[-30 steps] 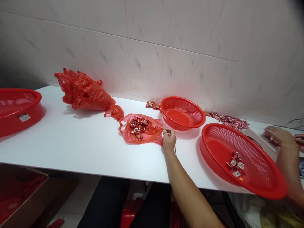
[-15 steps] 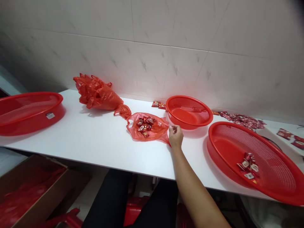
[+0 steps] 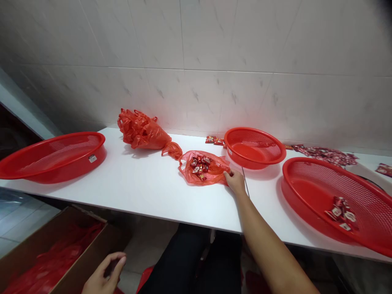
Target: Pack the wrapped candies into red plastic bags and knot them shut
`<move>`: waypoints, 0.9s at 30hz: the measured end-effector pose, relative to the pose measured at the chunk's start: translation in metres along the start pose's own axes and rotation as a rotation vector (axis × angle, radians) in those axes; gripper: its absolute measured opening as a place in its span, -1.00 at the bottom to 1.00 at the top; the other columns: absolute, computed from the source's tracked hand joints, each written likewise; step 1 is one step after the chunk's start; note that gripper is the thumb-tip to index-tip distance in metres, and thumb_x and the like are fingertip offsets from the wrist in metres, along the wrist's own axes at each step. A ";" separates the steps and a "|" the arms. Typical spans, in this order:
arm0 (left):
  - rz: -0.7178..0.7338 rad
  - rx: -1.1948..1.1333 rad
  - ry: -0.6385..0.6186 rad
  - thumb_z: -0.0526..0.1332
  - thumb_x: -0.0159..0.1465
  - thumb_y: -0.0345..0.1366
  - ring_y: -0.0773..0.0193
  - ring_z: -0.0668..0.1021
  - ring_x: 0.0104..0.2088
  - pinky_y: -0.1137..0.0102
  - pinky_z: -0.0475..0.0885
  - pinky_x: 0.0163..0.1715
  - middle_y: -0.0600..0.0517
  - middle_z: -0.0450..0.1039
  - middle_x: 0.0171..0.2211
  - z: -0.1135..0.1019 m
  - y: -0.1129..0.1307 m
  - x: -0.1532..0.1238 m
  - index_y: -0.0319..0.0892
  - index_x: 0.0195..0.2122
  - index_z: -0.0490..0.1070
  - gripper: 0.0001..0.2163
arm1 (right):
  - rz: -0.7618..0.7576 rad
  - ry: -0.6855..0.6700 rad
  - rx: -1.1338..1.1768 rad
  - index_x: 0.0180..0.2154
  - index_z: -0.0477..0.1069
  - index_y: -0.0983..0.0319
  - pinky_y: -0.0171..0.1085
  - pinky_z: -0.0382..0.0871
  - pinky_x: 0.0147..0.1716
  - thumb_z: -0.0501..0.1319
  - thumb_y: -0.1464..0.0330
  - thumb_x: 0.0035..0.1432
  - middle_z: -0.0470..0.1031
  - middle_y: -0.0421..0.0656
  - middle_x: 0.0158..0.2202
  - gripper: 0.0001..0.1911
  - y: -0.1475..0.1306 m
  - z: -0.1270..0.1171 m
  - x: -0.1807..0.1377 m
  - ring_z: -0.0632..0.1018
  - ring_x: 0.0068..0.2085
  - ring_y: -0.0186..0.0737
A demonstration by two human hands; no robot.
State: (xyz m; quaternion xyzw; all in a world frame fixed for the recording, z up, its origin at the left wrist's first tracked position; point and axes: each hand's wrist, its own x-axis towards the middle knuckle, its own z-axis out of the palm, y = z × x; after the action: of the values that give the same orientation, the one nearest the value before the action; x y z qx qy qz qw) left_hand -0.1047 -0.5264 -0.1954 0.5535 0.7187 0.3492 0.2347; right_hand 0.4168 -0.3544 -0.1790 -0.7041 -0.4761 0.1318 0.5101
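A thin red plastic bag (image 3: 190, 178) lies flat on the white table. Several small red-wrapped sweets (image 3: 200, 165) are heaped on it. At the bag's right end my right hand (image 3: 236, 179) pinches its edge between thumb and fingers. My left hand (image 3: 104, 275) is low in the view, below the table edge and beside the cardboard box. Its fingers are loosely curled, with a gap between thumb and forefinger, and nothing shows in it. A crumpled bunch of red bags (image 3: 145, 132) and a small red bag (image 3: 173, 150) lie behind and left.
Red plastic baskets stand at the left (image 3: 61, 173), back right (image 3: 254, 157) and right (image 3: 294, 196); the right one holds several sweets (image 3: 343, 214). More packets (image 3: 327, 155) lie along the wall. An open cardboard box (image 3: 82, 261) contains red plastic bags.
My left hand has come into view at the lower left. My right hand now grips the bag's right edge with fingers lower. The whole view has shifted, moving the table's contents rightward in it.
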 end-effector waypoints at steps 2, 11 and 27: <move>0.135 -0.014 0.023 0.32 0.17 0.15 0.01 0.69 -0.30 0.31 0.55 -0.49 0.04 0.68 -0.23 0.015 0.032 0.010 0.03 -0.27 0.63 -0.67 | -0.005 0.023 -0.023 -0.55 0.35 0.15 -0.24 0.13 -0.42 0.21 0.07 0.13 0.45 -0.20 -0.56 -0.65 0.000 0.003 0.000 0.39 -0.47 -0.16; 0.343 -0.240 -0.202 0.24 0.32 0.04 0.05 0.63 -0.04 0.19 0.56 -0.09 -0.18 0.52 0.16 0.119 0.162 0.131 -0.11 0.19 0.39 -0.50 | -0.004 0.031 -0.060 -0.62 0.27 0.14 -0.25 0.05 -0.49 0.19 -0.05 0.15 0.35 -0.22 -0.63 -0.50 -0.008 0.003 -0.002 0.32 -0.53 -0.21; 0.461 -0.347 -0.448 0.34 0.17 0.16 0.18 0.51 -0.35 0.34 0.39 -0.38 -0.01 0.52 -0.39 0.119 0.274 0.253 -0.17 -0.40 0.56 -0.57 | -0.009 -0.106 0.166 -0.55 0.51 0.21 -0.11 0.48 -0.15 0.38 -0.11 0.05 0.62 0.05 -0.03 -0.49 -0.062 -0.046 0.008 0.61 -0.07 0.03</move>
State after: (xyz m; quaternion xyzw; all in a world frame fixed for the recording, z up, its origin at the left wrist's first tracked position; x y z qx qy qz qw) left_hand 0.0847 -0.2160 -0.0509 0.7159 0.4358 0.3796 0.3918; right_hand 0.4188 -0.3733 -0.1032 -0.6495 -0.4930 0.2054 0.5413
